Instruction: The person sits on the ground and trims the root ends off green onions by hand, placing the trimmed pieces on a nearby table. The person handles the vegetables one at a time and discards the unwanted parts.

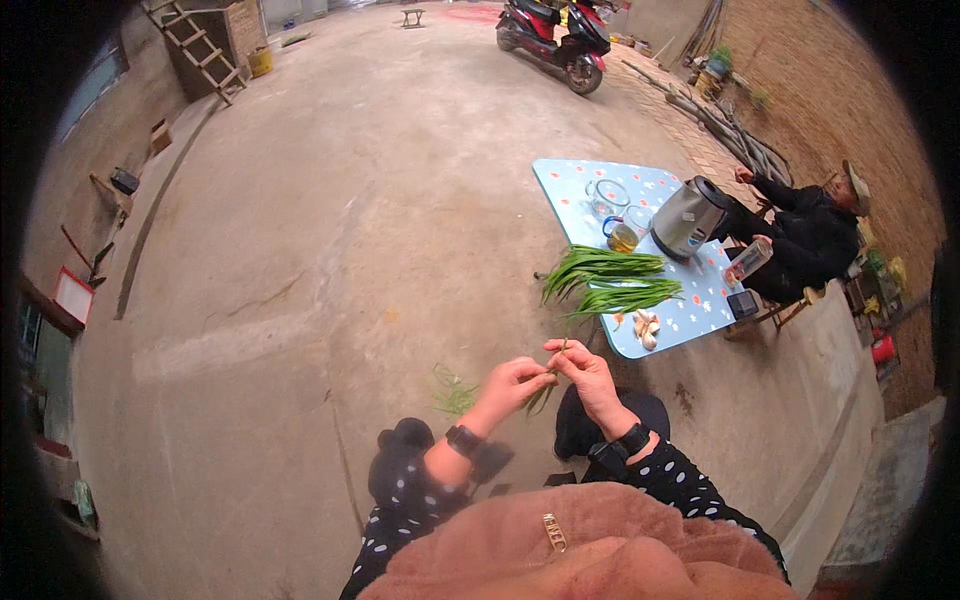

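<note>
Both my hands meet in front of my lap, just off the near left corner of the table. My left hand point(514, 386) is closed, pinching a few green chives point(541, 398) whose leaves hang down below the fingers. My right hand point(588, 382) pinches the same chives at their upper end, its fingertips close to the left ones. Two bunches of long chives point(603, 268) lie on the blue patterned table point(632, 342), their ends sticking out over its left edge. Several garlic bulbs or cloves point(647, 328) rest beside them.
The table also bears a grey electric kettle point(689, 218), a glass mug of yellowish liquid point(621, 235), glass bowls point(607, 196) and a dark box point(742, 304). Across it sits a person point(805, 235) holding a clear container point(749, 260). Green scraps point(455, 390) lie on the floor.
</note>
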`<state>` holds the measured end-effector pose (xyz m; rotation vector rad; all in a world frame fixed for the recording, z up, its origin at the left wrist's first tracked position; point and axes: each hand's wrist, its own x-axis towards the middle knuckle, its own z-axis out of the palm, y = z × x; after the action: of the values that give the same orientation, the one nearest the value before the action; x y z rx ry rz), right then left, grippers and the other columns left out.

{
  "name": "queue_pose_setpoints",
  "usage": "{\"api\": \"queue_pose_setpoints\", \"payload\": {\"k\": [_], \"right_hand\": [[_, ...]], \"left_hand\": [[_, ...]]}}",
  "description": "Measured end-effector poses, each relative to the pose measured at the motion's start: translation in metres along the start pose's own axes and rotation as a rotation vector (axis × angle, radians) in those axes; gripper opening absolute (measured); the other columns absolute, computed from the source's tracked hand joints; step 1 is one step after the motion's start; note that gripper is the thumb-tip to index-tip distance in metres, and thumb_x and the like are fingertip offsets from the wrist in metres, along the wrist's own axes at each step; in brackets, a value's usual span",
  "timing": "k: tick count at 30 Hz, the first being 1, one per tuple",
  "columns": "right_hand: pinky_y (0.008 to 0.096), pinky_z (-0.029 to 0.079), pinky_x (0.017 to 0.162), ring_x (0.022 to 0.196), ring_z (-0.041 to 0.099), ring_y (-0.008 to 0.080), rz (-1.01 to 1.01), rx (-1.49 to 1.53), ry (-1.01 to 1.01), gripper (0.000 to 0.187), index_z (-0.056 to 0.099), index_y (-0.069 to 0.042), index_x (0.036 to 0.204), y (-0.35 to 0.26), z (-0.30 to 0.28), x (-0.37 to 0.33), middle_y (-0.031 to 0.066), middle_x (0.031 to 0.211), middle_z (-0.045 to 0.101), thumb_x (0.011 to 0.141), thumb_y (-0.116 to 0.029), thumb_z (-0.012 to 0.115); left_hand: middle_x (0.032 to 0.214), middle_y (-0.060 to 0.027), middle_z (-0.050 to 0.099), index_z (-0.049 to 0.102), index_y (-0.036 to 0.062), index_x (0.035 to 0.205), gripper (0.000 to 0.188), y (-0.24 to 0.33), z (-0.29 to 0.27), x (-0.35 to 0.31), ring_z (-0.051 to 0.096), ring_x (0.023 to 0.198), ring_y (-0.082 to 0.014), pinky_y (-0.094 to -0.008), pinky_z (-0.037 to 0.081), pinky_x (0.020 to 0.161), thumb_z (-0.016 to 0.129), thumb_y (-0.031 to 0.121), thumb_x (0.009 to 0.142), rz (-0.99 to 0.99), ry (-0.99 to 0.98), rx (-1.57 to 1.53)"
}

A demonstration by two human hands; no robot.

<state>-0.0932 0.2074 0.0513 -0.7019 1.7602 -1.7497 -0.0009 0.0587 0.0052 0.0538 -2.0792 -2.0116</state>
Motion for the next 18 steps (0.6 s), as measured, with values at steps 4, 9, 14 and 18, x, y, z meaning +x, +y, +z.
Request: {"api": "queue_pose_setpoints", "payload": {"k": [4, 9, 14, 18], "right_hand": [[0.0265, 0.045, 0.087, 0.099, 0.056, 0.0113, 0.065, -0.088, 0.015, 0.017, 0.069, -0.001, 0.093, 0.003, -0.001, -0.004, 0.0056, 0.115, 0.06, 0.092, -0.011, 0.056], [0.031, 0.037, 0.095, 0.108, 0.05, 0.0145, 0.085, 0.055, 0.044, 0.018, 0.07, -0.001, 0.083, -0.002, 0.0, -0.01, 0.004, 0.116, 0.056, 0.089, -0.013, 0.059], [0.0307, 0.035, 0.096, 0.109, 0.049, 0.0143, 0.083, 0.052, 0.052, 0.018, 0.07, -0.002, 0.082, -0.009, -0.005, -0.006, 0.004, 0.117, 0.056, 0.089, -0.015, 0.06], [0.0269, 0.042, 0.09, 0.1, 0.056, 0.0109, 0.005, -0.04, 0.073, 0.018, 0.069, 0.0, 0.09, -0.013, -0.009, -0.003, 0.0019, 0.113, 0.06, 0.09, -0.016, 0.059]], "left_hand": [[0.07, -0.001, 0.051, 0.065, -0.0015, 0.082, 0.018, 0.002, 0.004, 0.0, 0.048, 0.066, -0.0096, -0.027, 0.04, 0.059, 0.071, 0.015, 0.084, 0.02, 0.001, -0.018], [0.067, -0.0033, 0.046, 0.063, -0.0025, 0.08, 0.019, 0.001, 0.003, 0.001, 0.045, 0.061, -0.0117, -0.0269, 0.037, 0.056, 0.072, 0.014, 0.082, 0.083, -0.019, 0.135], [0.067, -0.0073, 0.052, 0.065, 0.0005, 0.08, 0.023, -0.004, 0.003, 0.002, 0.051, 0.061, -0.019, -0.0306, 0.041, 0.058, 0.073, 0.022, 0.08, 0.044, -0.015, 0.121], [0.067, -0.0007, 0.046, 0.059, -0.0028, 0.075, 0.023, -0.003, 0.003, 0.002, 0.043, 0.063, -0.0088, -0.0255, 0.035, 0.055, 0.074, 0.014, 0.081, 0.0, -0.05, 0.086]]}}
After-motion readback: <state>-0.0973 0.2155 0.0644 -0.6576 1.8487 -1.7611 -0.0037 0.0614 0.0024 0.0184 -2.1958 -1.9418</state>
